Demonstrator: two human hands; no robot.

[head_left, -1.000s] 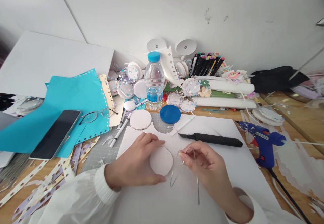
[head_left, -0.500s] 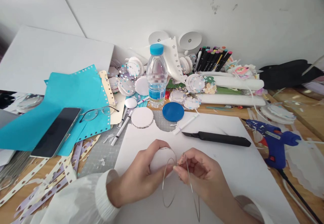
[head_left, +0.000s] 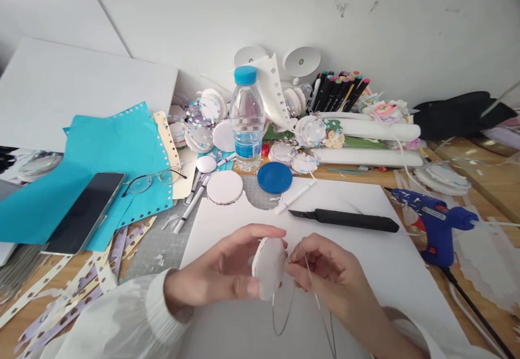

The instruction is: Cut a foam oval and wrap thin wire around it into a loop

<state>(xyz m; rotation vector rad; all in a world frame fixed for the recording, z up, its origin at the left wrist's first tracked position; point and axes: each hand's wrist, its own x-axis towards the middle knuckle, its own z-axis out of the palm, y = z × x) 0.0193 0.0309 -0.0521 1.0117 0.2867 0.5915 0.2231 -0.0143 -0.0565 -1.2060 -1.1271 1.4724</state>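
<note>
Between the thumb and fingers of my left hand (head_left: pixel 227 264) is a round white disc (head_left: pixel 268 268), tilted so its flat face points to the right. My right hand (head_left: pixel 325 272) pinches a thin wire (head_left: pixel 313 280) close to the disc's right edge. The wire bends into a loop that hangs below the disc, and its other part trails down past my right palm. Whether the wire is fixed to the disc is hidden by my fingers. A large white board (head_left: pixel 365 272) lies beneath both hands.
A black craft knife (head_left: pixel 345 220) rests on the board. Beyond it are a blue disc (head_left: pixel 275 178), a white disc (head_left: pixel 225 187) and a water bottle (head_left: pixel 247 121). A blue glue gun (head_left: pixel 434 223) lies right; a phone (head_left: pixel 85 213) and glasses (head_left: pixel 154 180) lie left.
My left hand has turned the disc, so it now stands tilted toward the right. The wire loop has shifted right, and the right hand still pinches the wire.
</note>
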